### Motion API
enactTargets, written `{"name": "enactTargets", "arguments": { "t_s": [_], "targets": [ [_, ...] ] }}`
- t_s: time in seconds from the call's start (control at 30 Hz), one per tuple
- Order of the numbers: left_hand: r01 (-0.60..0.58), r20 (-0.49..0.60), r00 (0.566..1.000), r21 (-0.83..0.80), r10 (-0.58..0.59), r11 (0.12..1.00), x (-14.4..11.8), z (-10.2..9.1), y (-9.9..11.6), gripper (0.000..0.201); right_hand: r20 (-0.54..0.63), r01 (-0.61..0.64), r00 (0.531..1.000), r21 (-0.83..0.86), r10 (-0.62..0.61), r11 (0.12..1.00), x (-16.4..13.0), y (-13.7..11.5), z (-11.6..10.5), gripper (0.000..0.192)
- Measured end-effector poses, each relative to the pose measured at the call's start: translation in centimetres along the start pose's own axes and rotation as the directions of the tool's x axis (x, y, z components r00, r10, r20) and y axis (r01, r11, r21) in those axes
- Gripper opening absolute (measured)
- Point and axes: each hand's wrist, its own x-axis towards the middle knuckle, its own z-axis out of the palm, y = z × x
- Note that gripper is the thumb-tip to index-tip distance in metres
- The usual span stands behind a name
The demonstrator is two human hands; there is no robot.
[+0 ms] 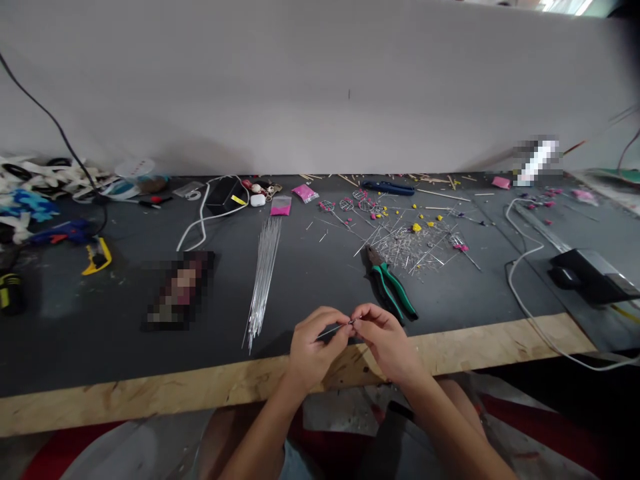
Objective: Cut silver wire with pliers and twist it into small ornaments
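Over the table's front edge, my left hand (319, 343) and my right hand (384, 339) meet fingertip to fingertip. Between the left thumb and forefinger runs a thin metal wire (330, 330). Its end reaches the pinched right fingers, which also close on it; the small detail at the tips is too fine to make out. Just beyond my right hand lie green-handled pliers (389, 283), jaws pointing away. A bundle of straight silver wires (265, 273) rests to the left of my hands.
Behind the pliers spreads a pile of cut wire pieces (407, 248). Pink bags (281, 206) lie near the wall. At left are a yellow cutter (97, 257) and a blue glue gun (65, 231). A white cable (520, 253) loops over the table's right side.
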Motion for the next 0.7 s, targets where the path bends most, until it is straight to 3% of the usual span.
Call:
{"name": "enactTargets", "arguments": {
  "t_s": [0.23, 0.4, 0.5, 0.57, 0.63, 0.7],
  "targets": [
    [0.139, 0.040, 0.990, -0.205, -0.133, 0.969, 0.2, 0.0, -0.2, 0.008, 0.039, 0.100, 0.995, -0.089, -0.097, 0.991, -0.2, -0.1, -0.3, 0.010],
    [0.129, 0.053, 0.991, -0.268, -0.120, 0.955, 0.3, -0.3, -0.1, 0.008, 0.076, 0.109, 0.992, -0.147, -0.099, 0.983, -0.3, 0.0, -0.7, 0.011],
    [0.147, -0.016, 0.987, -0.313, -0.160, 0.938, 0.4, -0.5, -0.3, 0.008, 0.008, 0.259, 0.965, -0.143, -0.261, 0.955, 0.0, -1.3, -0.2, 0.010],
    [0.188, -0.074, 0.970, -0.368, -0.231, 0.911, 0.4, -0.6, -0.6, 0.008, -0.003, 0.420, 0.903, -0.204, -0.429, 0.884, -0.5, -2.2, 0.0, 0.008],
    [0.233, -0.101, 0.948, -0.422, -0.301, 0.876, 0.3, -0.6, -1.0, 0.008, 0.136, 0.490, 0.871, -0.285, -0.471, 0.824, -2.8, -2.2, -0.6, 0.012],
    [0.268, -0.094, 0.934, -0.451, -0.344, 0.851, 0.2, -0.6, -1.3, 0.009, 0.258, 0.418, 0.905, -0.400, -0.337, 0.815, -7.0, -0.3, -2.4, 0.024]
  ]
}}
